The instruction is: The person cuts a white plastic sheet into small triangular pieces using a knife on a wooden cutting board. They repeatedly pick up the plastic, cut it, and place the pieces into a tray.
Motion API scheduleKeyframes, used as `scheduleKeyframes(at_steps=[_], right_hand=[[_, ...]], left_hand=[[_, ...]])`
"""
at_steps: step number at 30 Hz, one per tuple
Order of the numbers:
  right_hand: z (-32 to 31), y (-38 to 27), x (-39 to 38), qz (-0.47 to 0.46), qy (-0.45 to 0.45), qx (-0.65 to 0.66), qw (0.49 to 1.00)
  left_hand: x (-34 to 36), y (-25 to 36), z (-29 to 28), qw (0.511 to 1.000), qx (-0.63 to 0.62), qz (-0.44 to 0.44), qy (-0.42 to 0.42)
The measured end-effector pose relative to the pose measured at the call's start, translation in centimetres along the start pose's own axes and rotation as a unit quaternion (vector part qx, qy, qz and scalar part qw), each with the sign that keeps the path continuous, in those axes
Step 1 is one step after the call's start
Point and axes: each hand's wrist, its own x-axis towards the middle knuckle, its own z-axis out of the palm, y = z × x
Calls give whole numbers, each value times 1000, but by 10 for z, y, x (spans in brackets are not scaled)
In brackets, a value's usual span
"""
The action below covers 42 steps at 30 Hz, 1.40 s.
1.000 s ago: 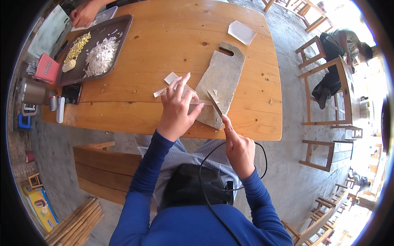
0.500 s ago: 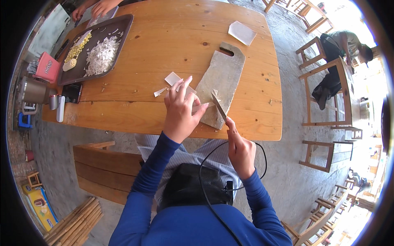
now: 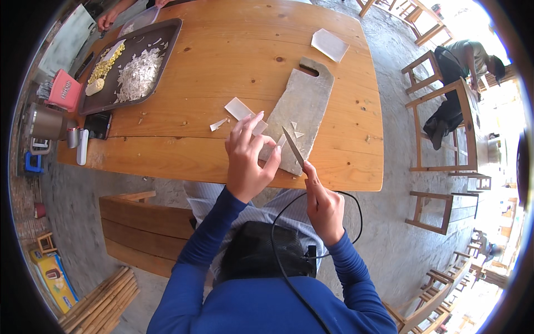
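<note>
My right hand (image 3: 325,209) grips a small knife (image 3: 293,148), its blade slanting up and left over the grey cutting board (image 3: 305,97). Beside the blade, my left hand (image 3: 248,161) pinches a thin whitish strip (image 3: 281,141) between thumb and finger at the board's left edge. Small cut triangles (image 3: 296,133) lie on the board just past the knife tip. A flat white rectangular piece (image 3: 237,108) rests on the table left of the board, partly behind my left fingers. Near it is a little scrap (image 3: 218,124).
A dark tray (image 3: 174,42) at the far left bears a heap of white chips (image 3: 140,73) and yellow bits (image 3: 104,69). Another white sheet (image 3: 330,45) lies beyond the board. A co-worker's hand (image 3: 107,21) is at the table's far left corner. A black cable (image 3: 273,236) crosses my lap.
The knife blade has shifted slightly left, and cut triangles now lie apart on the board. The strip in my left hand looks shorter. The co-worker's hands have moved apart.
</note>
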Motion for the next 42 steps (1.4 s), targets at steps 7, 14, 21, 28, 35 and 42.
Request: scheduleKeyframes(at_steps=[7, 14, 21, 28, 35, 42], right_hand=[[2, -3, 2, -2, -22, -9, 1000], [5, -8, 4, -1, -55, -87, 995], [13, -16, 11, 1, -66, -153, 986], [-5, -26, -2, 7, -96, -157, 983], [10, -18, 6, -1, -64, -146, 987], [7, -17, 5, 0, -60, -133, 989]], left_hand=[[-6, -7, 1, 1000, 10, 16, -9], [-7, -7, 2, 1000, 6, 12, -9], [-7, -7, 3, 1000, 10, 11, -5], [-9, -8, 3, 1000, 11, 10, -2], [-9, -7, 2, 1000, 21, 15, 1], [-10, -9, 2, 1000, 19, 22, 5]])
